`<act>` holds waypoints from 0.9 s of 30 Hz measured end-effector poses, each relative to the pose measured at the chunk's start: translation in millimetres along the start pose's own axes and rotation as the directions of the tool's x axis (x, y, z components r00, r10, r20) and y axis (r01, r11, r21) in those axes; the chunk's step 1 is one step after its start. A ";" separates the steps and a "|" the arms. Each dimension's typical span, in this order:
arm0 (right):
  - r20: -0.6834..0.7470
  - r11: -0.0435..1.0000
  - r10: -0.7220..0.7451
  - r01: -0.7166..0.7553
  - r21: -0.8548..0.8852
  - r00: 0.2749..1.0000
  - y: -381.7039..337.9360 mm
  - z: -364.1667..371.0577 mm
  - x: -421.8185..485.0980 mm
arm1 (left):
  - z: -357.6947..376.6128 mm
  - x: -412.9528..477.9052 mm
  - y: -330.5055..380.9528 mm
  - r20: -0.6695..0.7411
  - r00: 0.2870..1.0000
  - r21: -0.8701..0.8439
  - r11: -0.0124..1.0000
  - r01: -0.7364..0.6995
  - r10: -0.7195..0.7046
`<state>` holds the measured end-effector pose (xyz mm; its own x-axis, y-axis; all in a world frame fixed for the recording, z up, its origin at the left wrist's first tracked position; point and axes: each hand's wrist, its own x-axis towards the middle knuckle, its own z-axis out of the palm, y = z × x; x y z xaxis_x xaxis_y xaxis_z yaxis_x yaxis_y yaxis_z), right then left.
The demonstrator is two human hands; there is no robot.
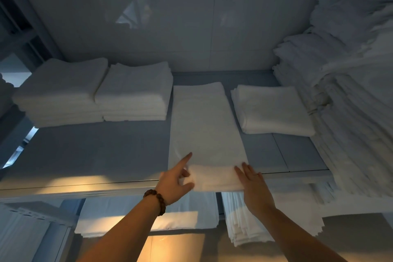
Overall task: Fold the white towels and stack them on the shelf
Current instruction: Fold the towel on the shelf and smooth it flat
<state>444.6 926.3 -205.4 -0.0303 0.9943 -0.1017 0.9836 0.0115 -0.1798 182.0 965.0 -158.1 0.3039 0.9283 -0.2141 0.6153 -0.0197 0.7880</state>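
A long white towel (206, 125) lies lengthwise on the grey shelf (95, 151), folded into a narrow strip, with its near end turned up into a thick fold at the shelf's front edge. My left hand (175, 183) pinches the left corner of that fold between thumb and curled fingers, its index finger pointing out flat over the towel. On the fold's right corner rests my right hand (254, 187), its fingers straight and flat. Two stacks of folded towels (93, 91) stand at the shelf's back left, and a small folded stack (272, 108) sits at the right.
A tall heap of white linen (348, 83) fills the right side of the shelf up to the top. A glossy wall (170, 17) closes the back. Below the shelf edge, more folded white cloths (240, 225) lie on a lower level. A bead bracelet circles my left wrist.
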 end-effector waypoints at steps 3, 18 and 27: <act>-0.002 1.000 -0.005 0.005 -0.008 1.000 1.0 -0.5 -0.5 | -9.2 -3.9 0.6 -0.089 0.995 -0.180 0.983 0.029 -0.046; 0.011 0.985 -0.165 0.165 -0.057 0.986 1.4 2.9 2.7 | 1.4 -23.2 -14.2 -0.351 0.908 -0.300 0.946 0.122 -0.229; 0.038 0.980 -0.177 0.180 -0.086 0.983 4.8 -0.9 6.0 | 37.6 -28.2 -20.3 -0.088 0.980 0.739 0.671 -0.055 0.177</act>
<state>449.3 932.4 -206.0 -0.2106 0.9718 -0.1058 0.9738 0.1990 -0.1101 188.3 925.3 -189.8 0.3428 0.9392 -0.0191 0.9340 -0.3386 0.1138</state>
